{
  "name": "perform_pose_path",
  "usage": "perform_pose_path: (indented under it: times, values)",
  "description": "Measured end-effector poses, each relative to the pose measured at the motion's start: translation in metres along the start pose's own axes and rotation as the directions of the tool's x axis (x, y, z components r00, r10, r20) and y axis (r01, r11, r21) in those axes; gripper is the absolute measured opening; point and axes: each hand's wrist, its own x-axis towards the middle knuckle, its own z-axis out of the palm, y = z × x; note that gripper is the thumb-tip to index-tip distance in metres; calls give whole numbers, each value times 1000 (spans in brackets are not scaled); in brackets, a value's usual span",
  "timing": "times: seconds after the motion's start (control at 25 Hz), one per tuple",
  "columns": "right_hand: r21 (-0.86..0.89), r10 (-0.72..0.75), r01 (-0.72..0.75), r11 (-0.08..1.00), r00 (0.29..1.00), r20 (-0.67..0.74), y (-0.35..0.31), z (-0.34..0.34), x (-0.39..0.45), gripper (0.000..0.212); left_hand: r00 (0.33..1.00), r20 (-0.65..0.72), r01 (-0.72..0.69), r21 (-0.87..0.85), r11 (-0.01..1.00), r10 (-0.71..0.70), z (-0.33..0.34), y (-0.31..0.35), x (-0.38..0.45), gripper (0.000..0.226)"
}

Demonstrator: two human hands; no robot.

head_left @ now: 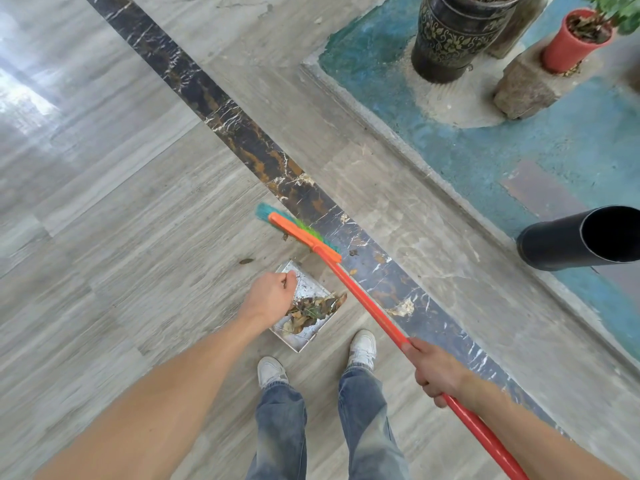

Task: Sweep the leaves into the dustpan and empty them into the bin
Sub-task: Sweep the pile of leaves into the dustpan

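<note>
A metal dustpan (pixel 306 284) lies on the floor just ahead of my shoes, with a heap of dry leaves (pixel 311 310) in it. My left hand (pixel 272 294) hangs over the pan's left side with fingers curled, apparently around its handle, which is hidden. My right hand (pixel 436 370) grips the red stick of the broom (pixel 367 303). The broom's orange head with green and blue bristles (pixel 298 232) rests on the floor beyond the pan. A few stray leaves (pixel 352 252) lie by the broom head. The black bin (pixel 581 239) stands at the right.
A raised stone kerb (pixel 408 147) runs diagonally, with blue floor behind it. A dark patterned pot (pixel 453 36) and a red plant pot (pixel 571 41) on a stone block stand at the upper right. Grey wood-look floor extends left. My shoes (pixel 362 348) are close behind the dustpan.
</note>
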Motion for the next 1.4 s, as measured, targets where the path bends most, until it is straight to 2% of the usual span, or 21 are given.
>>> perform_pose_path:
  times: [0.12,0.28,0.4,0.56,0.76,0.92,1.12,1.24,1.4]
  values:
    - [-79,-57,48,996,991,-123,-20,-27,36,26,996,73,-51,36,998,48,0,-5,-9,58]
    - [-190,-75,26,981,963,-258,-31,-60,85,33,990,121,-87,66,994,78,1,-14,-20,57]
    - [-207,-35,-27,978,956,-292,-26,-63,113,39,992,115,-60,60,996,53,-7,-22,-17,57]
    - [-215,25,-98,972,947,-319,-9,-30,124,38,995,98,-34,17,999,32,-15,-32,-7,57]
    - [-76,101,-120,990,971,-217,19,50,83,35,993,114,-27,71,997,19,-13,-31,-8,56]
    - [51,162,-160,986,986,-36,25,100,36,31,995,98,-35,97,995,25,-15,-33,-6,56]
    - [90,142,-162,983,970,199,15,128,-3,26,994,82,-83,61,995,78,-15,-40,-10,55]
    - [75,115,-135,988,969,220,12,127,-26,27,996,68,-66,41,997,63,-20,-46,-15,57]
    - [25,47,-52,998,985,166,3,109,-42,28,993,92,-76,76,994,69,-31,-55,-28,53]
